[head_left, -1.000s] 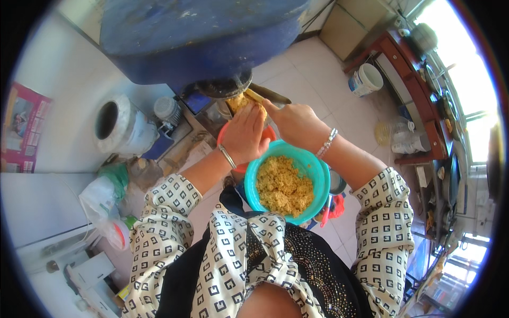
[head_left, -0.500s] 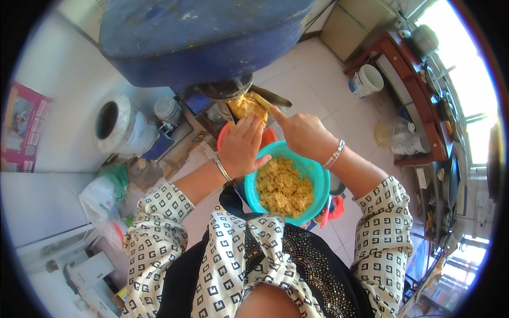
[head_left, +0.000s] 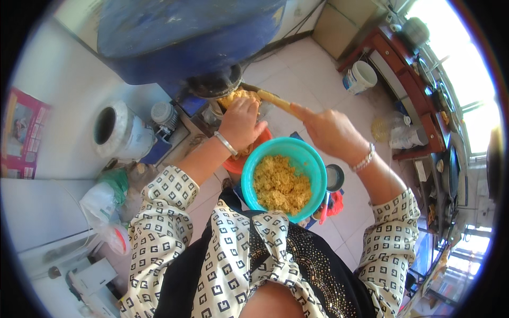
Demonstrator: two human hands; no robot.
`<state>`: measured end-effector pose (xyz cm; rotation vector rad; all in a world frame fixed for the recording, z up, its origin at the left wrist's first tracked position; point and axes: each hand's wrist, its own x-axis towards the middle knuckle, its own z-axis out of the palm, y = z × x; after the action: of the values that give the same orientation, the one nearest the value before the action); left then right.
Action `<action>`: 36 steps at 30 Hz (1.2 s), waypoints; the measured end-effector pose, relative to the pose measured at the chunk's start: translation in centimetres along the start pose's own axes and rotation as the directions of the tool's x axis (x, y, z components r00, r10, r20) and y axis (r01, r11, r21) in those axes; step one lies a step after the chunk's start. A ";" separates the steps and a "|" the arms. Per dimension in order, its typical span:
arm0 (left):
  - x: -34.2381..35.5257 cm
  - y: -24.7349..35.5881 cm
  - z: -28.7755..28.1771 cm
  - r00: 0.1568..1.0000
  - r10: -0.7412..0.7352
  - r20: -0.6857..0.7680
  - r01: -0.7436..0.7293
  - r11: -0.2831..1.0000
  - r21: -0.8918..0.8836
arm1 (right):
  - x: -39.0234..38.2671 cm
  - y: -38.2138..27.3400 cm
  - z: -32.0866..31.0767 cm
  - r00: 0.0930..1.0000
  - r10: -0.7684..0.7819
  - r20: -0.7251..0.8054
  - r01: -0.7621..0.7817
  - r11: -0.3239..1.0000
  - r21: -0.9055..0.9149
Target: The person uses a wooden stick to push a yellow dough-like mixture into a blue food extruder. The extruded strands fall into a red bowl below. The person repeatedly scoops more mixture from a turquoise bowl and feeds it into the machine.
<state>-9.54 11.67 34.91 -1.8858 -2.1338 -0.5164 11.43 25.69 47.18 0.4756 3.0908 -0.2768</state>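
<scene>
My right hand (head_left: 336, 133) is closed around the end of a wooden stick (head_left: 278, 102), whose far tip points at the mouth of a blue machine (head_left: 185, 50). Beneath the machine's dark round outlet sits a yellow, dough-like mass (head_left: 233, 97). Over that mass my left hand (head_left: 242, 124) is bent, fingers together and curled onto it; their tips are partly hidden. Below my hands stands a turquoise basin (head_left: 248, 185) holding crumbly yellow meal (head_left: 282, 183). Partly behind the left hand is an orange-red basin (head_left: 263, 137).
A white bucket (head_left: 363, 77) stands on the tiled floor by a red-brown desk (head_left: 419, 95). To the left are a white drum (head_left: 124, 132), a motor (head_left: 164, 115) and plastic bags (head_left: 101, 204). A small dark pan (head_left: 334, 177) sits beside the turquoise basin.
My right hand has drawn back to the right, so more of the stick shows. The left hand's fingers, flat on the yellow mass before, are now curled over it.
</scene>
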 end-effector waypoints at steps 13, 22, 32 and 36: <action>-0.3 1.7 -2.2 0.998 -0.005 -0.064 0.008 0.999 0.050 | 1.8 -2.8 2.5 0.991 -0.065 0.114 0.074 0.994 -0.083; -0.3 0.1 -1.5 0.992 0.062 -0.111 -0.052 0.995 0.090 | -0.1 -1.2 1.9 0.996 0.049 0.070 -0.052 0.998 0.032; -0.6 1.0 -1.8 0.987 0.044 -0.153 -0.048 0.999 -0.023 | 3.4 -1.3 3.4 0.995 0.022 0.093 -0.026 0.999 0.041; -0.2 1.4 -2.0 0.979 0.030 -0.201 -0.044 0.997 -0.065 | 3.9 -0.9 3.2 0.997 -0.039 0.068 0.036 0.999 0.041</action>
<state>-8.24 10.76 36.75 -1.8199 -1.9727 -0.7469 7.31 25.45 44.13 0.4000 3.0354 -0.3477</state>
